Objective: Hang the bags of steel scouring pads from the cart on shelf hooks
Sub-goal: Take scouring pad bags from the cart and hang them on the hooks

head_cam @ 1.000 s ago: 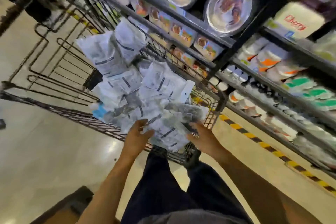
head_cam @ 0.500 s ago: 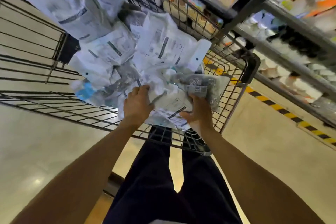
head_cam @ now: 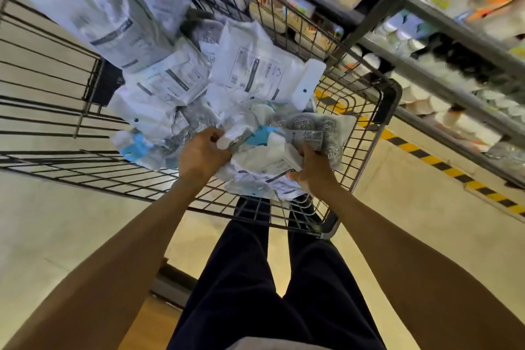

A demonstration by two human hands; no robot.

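Note:
A black wire cart (head_cam: 389, 99) holds a heap of white and clear bags of steel scouring pads (head_cam: 255, 74). My left hand (head_cam: 203, 153) is closed on the crumpled top of a bag near the cart's near edge. My right hand (head_cam: 312, 170) grips a clear bag (head_cam: 315, 128) that shows round steel pads and a label. Both hands are inside the cart's near right corner. White bags with printed backs pile up behind them, and some with blue print (head_cam: 139, 145) lie to the left.
Store shelves (head_cam: 443, 77) with packaged goods run along the right, close to the cart. A yellow and black striped line (head_cam: 443, 165) marks the floor beside them. My dark trousers (head_cam: 255, 278) stand just behind the cart on a pale shiny floor.
The view has dropped closer over the cart. Both hands went from the near edge of the pile into the bags and closed on them.

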